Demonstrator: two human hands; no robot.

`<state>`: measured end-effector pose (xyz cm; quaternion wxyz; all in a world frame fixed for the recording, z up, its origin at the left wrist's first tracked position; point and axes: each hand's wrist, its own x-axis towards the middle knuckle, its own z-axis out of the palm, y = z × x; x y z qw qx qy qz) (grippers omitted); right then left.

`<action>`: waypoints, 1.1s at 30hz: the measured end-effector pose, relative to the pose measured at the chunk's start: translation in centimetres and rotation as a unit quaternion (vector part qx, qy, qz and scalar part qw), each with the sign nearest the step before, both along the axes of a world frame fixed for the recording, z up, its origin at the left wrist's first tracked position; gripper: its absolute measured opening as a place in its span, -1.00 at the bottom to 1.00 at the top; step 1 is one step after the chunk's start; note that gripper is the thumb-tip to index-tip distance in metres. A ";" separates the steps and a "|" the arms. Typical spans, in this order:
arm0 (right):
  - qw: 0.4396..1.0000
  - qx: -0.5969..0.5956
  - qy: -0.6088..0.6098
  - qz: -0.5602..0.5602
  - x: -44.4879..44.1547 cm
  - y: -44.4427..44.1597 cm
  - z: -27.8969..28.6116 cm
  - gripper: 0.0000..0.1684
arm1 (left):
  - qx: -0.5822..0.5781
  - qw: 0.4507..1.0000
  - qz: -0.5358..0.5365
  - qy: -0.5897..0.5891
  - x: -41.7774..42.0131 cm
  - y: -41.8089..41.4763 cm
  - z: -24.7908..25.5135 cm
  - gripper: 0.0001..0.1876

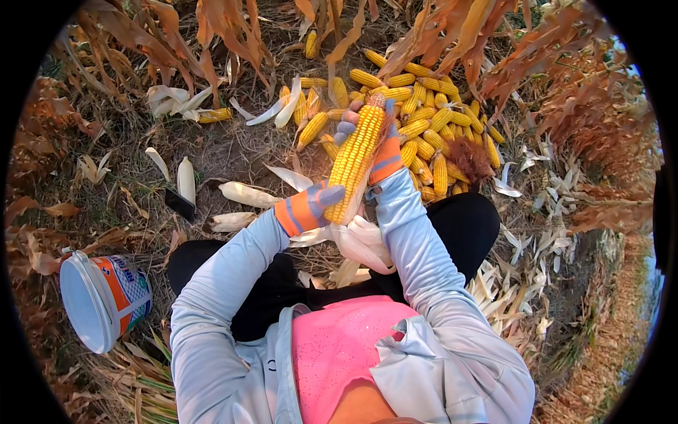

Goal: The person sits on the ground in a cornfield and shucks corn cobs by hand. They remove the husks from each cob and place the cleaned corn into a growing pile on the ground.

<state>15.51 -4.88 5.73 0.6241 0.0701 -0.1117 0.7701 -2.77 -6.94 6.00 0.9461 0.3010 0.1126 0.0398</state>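
A large yellow ear of corn [356, 161] slants up and away in front of me, its kernels bare. Its pale husk [363, 241] is peeled back and hangs below the base. My left hand [309, 206], in an orange and grey glove, grips the lower end, thumb on the kernels. Around the upper end wraps my right hand [387, 151], gloved the same way; its fingertips show on the ear's left side. Just beyond lies a pile of husked corn ears [431, 124]. Several ears still in husk, one of them here [248, 194], rest on the ground to the left.
A white plastic bucket [100, 299] with printed sides lies tipped at my left. Near it, a dark flat object [179, 204] touches an unhusked ear [186, 180]. Loose husks [508, 297] are heaped at my right. Dry corn stalks [233, 32] stand beyond the pile.
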 end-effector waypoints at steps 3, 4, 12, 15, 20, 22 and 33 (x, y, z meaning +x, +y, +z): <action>0.976 -0.155 -0.128 -0.080 -0.1 -0.5 0.5 -0.39 | 0.030 0.999 0.022 0.023 0.2 -0.1 -0.3 -0.40; 0.967 -0.189 -0.143 -0.093 -0.1 -0.4 0.5 -0.38 | 0.048 0.998 0.031 0.031 0.4 -0.1 -0.4 -0.41; 0.834 -0.343 -0.298 -0.314 -0.9 -0.6 1.9 -0.47 | 0.280 0.943 0.152 0.096 2.0 -0.9 -2.2 -0.43; 0.801 -0.344 -0.331 -0.361 -0.8 -0.5 1.4 -0.58 | 0.300 0.931 0.174 0.112 2.0 -1.1 -2.3 -0.45; 0.899 -0.273 -0.258 -0.224 -0.1 -1.4 -0.8 -0.24 | 0.253 0.947 0.182 0.073 1.6 0.2 -2.7 -0.46; 0.932 -0.246 -0.222 -0.147 0.9 -1.4 -1.8 0.03 | 0.192 0.963 0.184 0.042 1.5 0.8 -2.4 -0.47; 0.887 -0.211 -0.365 -0.187 -1.6 -1.0 0.7 -0.42 | 0.198 0.957 0.202 0.069 1.8 0.3 -2.7 -0.50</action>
